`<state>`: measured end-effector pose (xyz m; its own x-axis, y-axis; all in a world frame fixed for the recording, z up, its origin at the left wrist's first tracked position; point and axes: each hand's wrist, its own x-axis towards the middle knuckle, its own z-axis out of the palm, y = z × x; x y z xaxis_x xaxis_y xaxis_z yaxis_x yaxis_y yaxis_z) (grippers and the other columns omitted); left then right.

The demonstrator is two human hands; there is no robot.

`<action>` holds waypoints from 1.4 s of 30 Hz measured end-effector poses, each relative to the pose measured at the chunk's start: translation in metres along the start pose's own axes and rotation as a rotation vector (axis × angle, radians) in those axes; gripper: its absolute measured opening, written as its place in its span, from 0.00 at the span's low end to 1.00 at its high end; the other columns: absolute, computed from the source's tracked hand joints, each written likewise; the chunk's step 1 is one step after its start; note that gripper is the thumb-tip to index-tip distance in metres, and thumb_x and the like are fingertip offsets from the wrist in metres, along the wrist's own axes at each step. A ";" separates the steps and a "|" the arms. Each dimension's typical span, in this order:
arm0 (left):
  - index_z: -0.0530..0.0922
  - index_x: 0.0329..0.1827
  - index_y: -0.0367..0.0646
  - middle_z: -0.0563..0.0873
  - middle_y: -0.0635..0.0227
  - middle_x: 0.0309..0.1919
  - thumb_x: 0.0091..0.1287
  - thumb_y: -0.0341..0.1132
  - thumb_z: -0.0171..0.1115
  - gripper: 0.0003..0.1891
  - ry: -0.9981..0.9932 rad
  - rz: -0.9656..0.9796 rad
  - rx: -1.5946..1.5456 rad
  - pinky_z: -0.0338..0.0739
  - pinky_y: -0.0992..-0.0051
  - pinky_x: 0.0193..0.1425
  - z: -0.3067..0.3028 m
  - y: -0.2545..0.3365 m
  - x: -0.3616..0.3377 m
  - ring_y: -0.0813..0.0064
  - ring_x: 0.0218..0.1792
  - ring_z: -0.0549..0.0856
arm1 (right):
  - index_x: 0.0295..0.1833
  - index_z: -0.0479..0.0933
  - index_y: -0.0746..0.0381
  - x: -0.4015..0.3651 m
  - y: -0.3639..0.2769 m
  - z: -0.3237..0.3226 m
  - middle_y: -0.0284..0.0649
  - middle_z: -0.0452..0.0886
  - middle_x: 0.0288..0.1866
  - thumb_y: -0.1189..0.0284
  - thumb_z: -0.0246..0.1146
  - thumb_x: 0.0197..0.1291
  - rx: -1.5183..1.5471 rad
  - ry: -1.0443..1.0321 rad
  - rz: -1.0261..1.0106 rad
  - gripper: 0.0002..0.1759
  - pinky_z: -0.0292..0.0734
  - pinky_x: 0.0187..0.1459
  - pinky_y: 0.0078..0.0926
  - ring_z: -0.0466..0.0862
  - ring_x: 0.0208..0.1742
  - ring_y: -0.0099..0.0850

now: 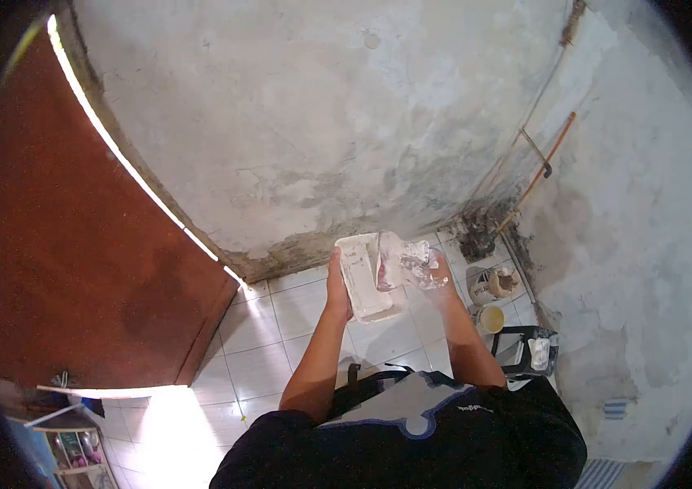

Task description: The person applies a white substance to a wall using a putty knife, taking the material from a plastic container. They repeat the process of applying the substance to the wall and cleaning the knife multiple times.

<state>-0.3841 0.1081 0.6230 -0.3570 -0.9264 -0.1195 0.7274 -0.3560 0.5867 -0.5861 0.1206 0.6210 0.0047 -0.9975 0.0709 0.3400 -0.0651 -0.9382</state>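
Observation:
My left hand [338, 287] grips the left side of a shallow white rectangular tray [351, 265], whose walls are smeared with white paste. The tray is held up in front of my body, above the tiled floor. My right hand [442, 275] is closed around a crumpled clear plastic bag [395, 262] coated with white paste. This bag lies over the tray's right side and covers part of it. The fingers of my right hand are partly hidden by the bag.
An opened sack [499, 284], a round tub [490, 319] and a black stool [511, 349] stand on the floor at right. A stained plaster wall [321, 122] rises ahead, with an orange pipe [545, 163] in the corner. At left is a reddish-brown door [93, 244].

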 end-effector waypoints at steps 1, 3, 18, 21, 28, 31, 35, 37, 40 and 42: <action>0.71 0.62 0.40 0.81 0.57 0.52 0.70 0.62 0.43 0.33 0.042 -0.007 -0.019 0.80 0.62 0.55 0.006 0.004 0.001 0.63 0.49 0.83 | 0.52 0.76 0.68 -0.003 -0.010 0.003 0.40 0.83 0.43 0.75 0.66 0.56 0.110 -0.021 0.008 0.18 0.80 0.42 0.21 0.84 0.42 0.26; 0.72 0.59 0.40 0.82 0.58 0.48 0.71 0.59 0.45 0.30 0.072 -0.054 -0.038 0.82 0.64 0.50 0.008 0.012 0.006 0.63 0.44 0.85 | 0.51 0.77 0.68 -0.012 -0.035 0.020 0.39 0.84 0.42 0.75 0.66 0.55 -0.100 0.060 0.009 0.17 0.79 0.40 0.22 0.83 0.40 0.25; 0.75 0.58 0.40 0.84 0.64 0.49 0.74 0.54 0.46 0.26 -0.077 -0.418 0.160 0.81 0.69 0.51 0.012 0.024 0.073 0.70 0.46 0.85 | 0.53 0.77 0.68 -0.023 -0.079 0.040 0.42 0.84 0.44 0.65 0.66 0.58 -0.718 0.237 -0.074 0.22 0.74 0.48 0.27 0.80 0.42 0.27; 0.75 0.57 0.40 0.84 0.64 0.47 0.74 0.54 0.45 0.26 -0.109 -0.494 0.200 0.81 0.69 0.49 0.022 0.025 0.076 0.70 0.43 0.85 | 0.54 0.77 0.67 -0.027 -0.076 0.049 0.43 0.84 0.45 0.65 0.66 0.57 -0.880 0.385 -0.127 0.23 0.75 0.48 0.27 0.81 0.42 0.27; 0.78 0.54 0.42 0.85 0.63 0.42 0.72 0.59 0.45 0.29 -0.122 -0.604 0.134 0.83 0.67 0.43 0.022 0.036 0.088 0.68 0.38 0.86 | 0.59 0.74 0.68 -0.028 -0.092 0.073 0.44 0.82 0.52 0.73 0.64 0.59 -0.744 0.557 -0.115 0.22 0.75 0.53 0.27 0.82 0.48 0.29; 0.77 0.54 0.42 0.85 0.62 0.40 0.72 0.60 0.44 0.29 -0.137 -0.670 0.110 0.83 0.65 0.43 0.014 0.036 0.106 0.67 0.36 0.85 | 0.60 0.74 0.69 -0.024 -0.089 0.075 0.43 0.81 0.53 0.76 0.63 0.59 -0.615 0.621 -0.127 0.22 0.75 0.55 0.26 0.82 0.49 0.29; 0.77 0.55 0.42 0.85 0.62 0.40 0.72 0.60 0.43 0.29 -0.256 -0.734 0.097 0.82 0.63 0.43 -0.009 -0.004 0.132 0.64 0.35 0.85 | 0.57 0.76 0.68 -0.035 -0.062 0.054 0.43 0.81 0.52 0.77 0.62 0.59 -0.631 0.789 -0.209 0.19 0.76 0.52 0.26 0.82 0.48 0.28; 0.76 0.56 0.40 0.85 0.62 0.41 0.72 0.59 0.44 0.29 -0.310 -0.789 0.060 0.83 0.65 0.41 0.001 -0.004 0.133 0.66 0.36 0.85 | 0.50 0.78 0.68 -0.041 -0.055 0.049 0.41 0.82 0.50 0.77 0.63 0.58 -0.919 1.021 -0.172 0.14 0.76 0.47 0.26 0.82 0.45 0.26; 0.75 0.56 0.41 0.85 0.61 0.41 0.72 0.59 0.43 0.29 -0.162 -0.774 0.000 0.83 0.65 0.38 0.027 -0.002 0.135 0.65 0.34 0.85 | 0.43 0.80 0.68 -0.044 -0.054 0.059 0.38 0.84 0.39 0.76 0.63 0.58 -0.868 1.152 -0.183 0.09 0.76 0.42 0.25 0.81 0.38 0.23; 0.75 0.56 0.41 0.85 0.61 0.41 0.72 0.59 0.43 0.29 -0.239 -0.820 -0.022 0.83 0.65 0.38 0.019 0.003 0.136 0.65 0.34 0.85 | 0.43 0.81 0.68 -0.042 -0.061 0.092 0.37 0.84 0.34 0.74 0.62 0.60 -0.833 1.190 -0.125 0.09 0.76 0.39 0.22 0.81 0.33 0.21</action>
<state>-0.4416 -0.0171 0.6235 -0.8880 -0.3248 -0.3254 0.1954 -0.9073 0.3723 -0.5205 0.1694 0.7066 -0.8895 -0.3908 0.2368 -0.3546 0.2635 -0.8971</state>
